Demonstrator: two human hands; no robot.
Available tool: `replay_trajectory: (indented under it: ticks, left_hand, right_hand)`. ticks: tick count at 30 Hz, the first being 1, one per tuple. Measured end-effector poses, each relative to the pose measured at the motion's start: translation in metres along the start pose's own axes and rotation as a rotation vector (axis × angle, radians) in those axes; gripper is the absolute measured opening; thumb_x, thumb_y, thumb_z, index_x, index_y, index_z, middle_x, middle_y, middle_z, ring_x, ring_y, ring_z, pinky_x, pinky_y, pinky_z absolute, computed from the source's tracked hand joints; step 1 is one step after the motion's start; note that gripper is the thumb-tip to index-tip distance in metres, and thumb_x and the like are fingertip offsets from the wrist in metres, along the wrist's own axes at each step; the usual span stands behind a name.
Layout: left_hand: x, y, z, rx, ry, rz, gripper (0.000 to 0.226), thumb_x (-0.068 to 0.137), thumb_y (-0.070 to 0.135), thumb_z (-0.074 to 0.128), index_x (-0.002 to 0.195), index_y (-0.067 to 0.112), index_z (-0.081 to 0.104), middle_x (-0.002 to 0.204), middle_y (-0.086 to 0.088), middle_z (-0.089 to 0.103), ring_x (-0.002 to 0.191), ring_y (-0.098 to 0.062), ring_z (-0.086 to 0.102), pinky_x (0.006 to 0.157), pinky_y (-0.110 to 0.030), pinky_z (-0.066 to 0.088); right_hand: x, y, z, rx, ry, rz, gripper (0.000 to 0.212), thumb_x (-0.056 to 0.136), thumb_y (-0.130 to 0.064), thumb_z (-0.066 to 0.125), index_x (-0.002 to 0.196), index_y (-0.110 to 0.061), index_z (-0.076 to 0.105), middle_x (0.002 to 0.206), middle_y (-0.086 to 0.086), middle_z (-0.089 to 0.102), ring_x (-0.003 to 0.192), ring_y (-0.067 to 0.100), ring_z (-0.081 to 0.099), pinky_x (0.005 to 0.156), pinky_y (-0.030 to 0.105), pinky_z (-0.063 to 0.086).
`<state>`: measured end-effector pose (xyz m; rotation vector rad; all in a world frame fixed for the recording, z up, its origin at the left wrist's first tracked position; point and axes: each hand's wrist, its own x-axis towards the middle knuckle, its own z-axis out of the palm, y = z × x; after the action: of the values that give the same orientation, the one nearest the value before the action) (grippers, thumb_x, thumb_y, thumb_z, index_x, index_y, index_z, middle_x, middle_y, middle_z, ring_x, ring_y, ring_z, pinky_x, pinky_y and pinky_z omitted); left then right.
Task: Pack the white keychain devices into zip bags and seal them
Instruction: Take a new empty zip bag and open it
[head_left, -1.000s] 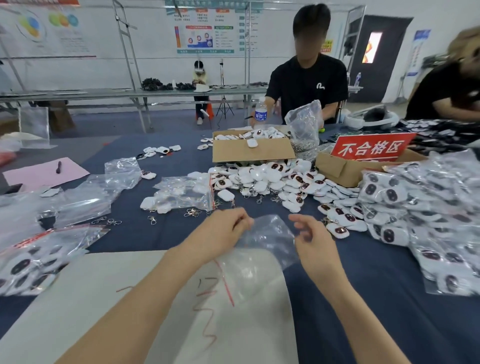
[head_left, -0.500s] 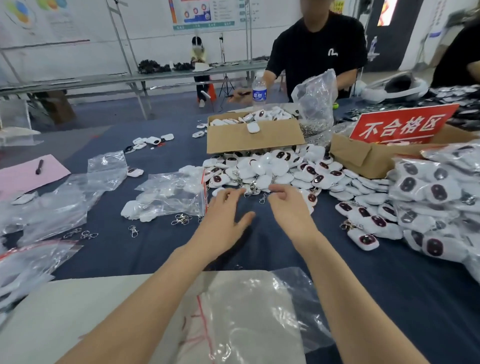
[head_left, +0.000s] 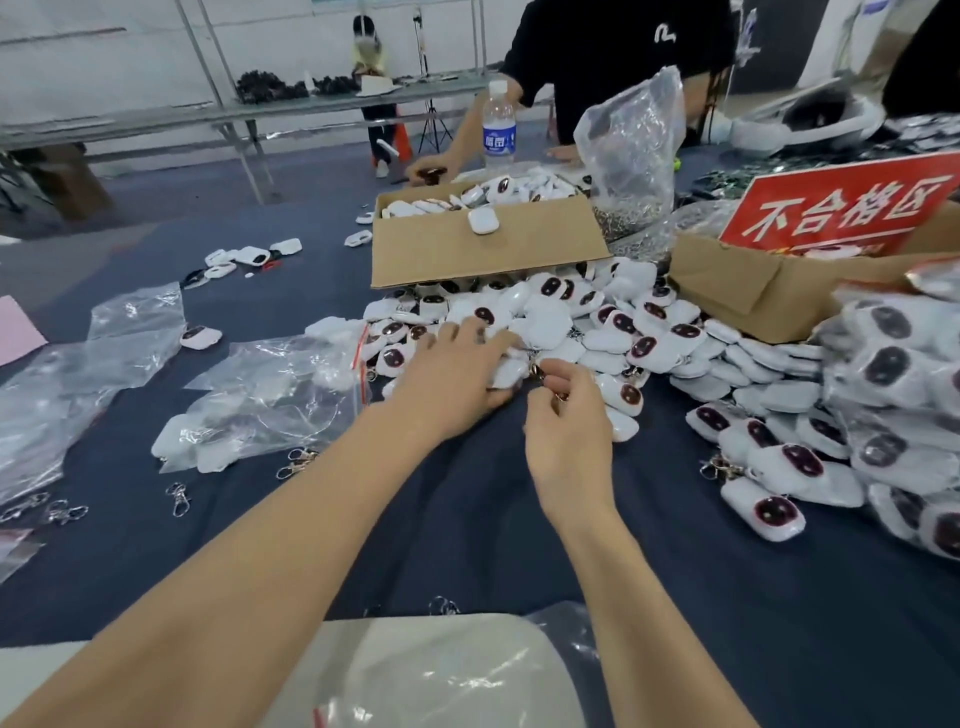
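Left hand (head_left: 457, 379) spread out, fingers loose on the pile of white keychain devices (head_left: 613, 332) at twelve o'clock; right hand (head_left: 566, 431) pinching a metal clasp (head_left: 537, 370) at its eleven o'clock, right beside my left thumb; zip bag (head_left: 467, 670) flat at six o'clock, well apart

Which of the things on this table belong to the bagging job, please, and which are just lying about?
For the job: pile of white devices, clasp pinched by the right hand, left hand on the pile, zip bag at the near edge.
Lying about: water bottle, red sign, pink paper, loose clips.
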<state>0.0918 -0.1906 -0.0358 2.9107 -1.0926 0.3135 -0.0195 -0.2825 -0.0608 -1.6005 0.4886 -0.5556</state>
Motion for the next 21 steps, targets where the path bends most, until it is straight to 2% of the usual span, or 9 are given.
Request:
replay_trajectory:
  ticks: [2, 6, 8, 10, 12, 15, 18, 21]
  left_hand:
    - [-0.018, 0.003, -0.002, -0.004, 0.075, 0.067, 0.045, 0.101, 0.049, 0.049, 0.143, 0.036, 0.045, 0.14, -0.003, 0.049, 0.127, -0.028, 0.046, 0.103, -0.042, 0.039]
    - [-0.051, 0.002, -0.012, -0.118, 0.086, 0.09, 0.04, 0.101, 0.049, 0.046, 0.138, 0.035, 0.049, 0.131, 0.006, 0.06, 0.116, -0.023, 0.056, 0.098, -0.038, 0.043]
    - [-0.07, 0.0, -0.017, -0.305, 0.134, 0.033, 0.037, 0.101, 0.047, 0.048, 0.136, 0.038, 0.051, 0.112, 0.01, 0.069, 0.1, -0.019, 0.064, 0.084, -0.037, 0.049]
    - [-0.09, -0.001, -0.019, -0.516, 0.186, -0.082, 0.033, 0.1, 0.049, 0.049, 0.132, 0.047, 0.051, 0.094, 0.014, 0.07, 0.084, -0.012, 0.065, 0.073, -0.033, 0.05]
    - [-0.106, 0.0, -0.016, -0.686, 0.244, -0.174, 0.029, 0.099, 0.053, 0.049, 0.128, 0.053, 0.052, 0.087, 0.012, 0.072, 0.076, -0.01, 0.066, 0.073, -0.033, 0.054]
    - [-0.12, 0.003, -0.007, -0.859, 0.334, -0.253, 0.025, 0.1, 0.055, 0.05, 0.124, 0.055, 0.057, 0.09, 0.012, 0.073, 0.081, -0.008, 0.069, 0.075, -0.026, 0.055]
    - [-0.121, 0.002, 0.0, -0.996, 0.4, -0.325, 0.022, 0.1, 0.046, 0.057, 0.119, 0.042, 0.067, 0.112, 0.016, 0.063, 0.101, 0.005, 0.063, 0.082, -0.016, 0.051]
    - [-0.12, -0.002, -0.001, -1.05, 0.485, -0.454, 0.02, 0.101, 0.043, 0.055, 0.115, 0.037, 0.069, 0.111, 0.008, 0.054, 0.099, 0.008, 0.057, 0.077, -0.005, 0.042]
  right_hand:
    - [-0.001, -0.001, 0.0, -0.042, -0.002, -0.026, 0.025, 0.1, -0.017, 0.045, 0.116, -0.035, 0.051, 0.127, -0.006, 0.056, 0.112, 0.011, 0.057, 0.1, 0.039, 0.049]
    - [-0.007, -0.001, 0.001, -0.083, -0.116, -0.08, 0.027, 0.101, -0.018, 0.045, 0.116, -0.039, 0.053, 0.126, -0.009, 0.059, 0.111, 0.002, 0.056, 0.099, 0.029, 0.047]
    - [-0.01, -0.003, 0.003, -0.072, -0.18, -0.121, 0.026, 0.102, -0.02, 0.046, 0.116, -0.041, 0.056, 0.121, -0.013, 0.061, 0.113, 0.001, 0.057, 0.1, 0.029, 0.047]
    - [-0.013, -0.006, 0.006, -0.019, -0.235, -0.152, 0.023, 0.103, -0.024, 0.048, 0.116, -0.039, 0.061, 0.116, -0.015, 0.065, 0.11, 0.002, 0.06, 0.099, 0.032, 0.051]
    - [-0.015, -0.008, 0.009, 0.026, -0.301, -0.157, 0.023, 0.104, -0.027, 0.05, 0.12, -0.035, 0.064, 0.117, -0.015, 0.067, 0.109, 0.002, 0.063, 0.098, 0.033, 0.053]
    - [-0.018, -0.008, 0.014, 0.05, -0.391, -0.146, 0.022, 0.104, -0.029, 0.051, 0.119, -0.035, 0.066, 0.118, -0.015, 0.069, 0.108, 0.003, 0.065, 0.093, 0.03, 0.054]
    - [-0.021, -0.004, 0.016, -0.016, -0.45, -0.149, 0.021, 0.104, -0.029, 0.052, 0.116, -0.039, 0.066, 0.115, -0.016, 0.068, 0.103, 0.0, 0.065, 0.086, 0.017, 0.05]
    - [-0.022, 0.001, 0.016, -0.11, -0.445, -0.189, 0.02, 0.103, -0.028, 0.054, 0.118, -0.036, 0.066, 0.116, -0.018, 0.064, 0.099, -0.003, 0.064, 0.082, 0.006, 0.045]
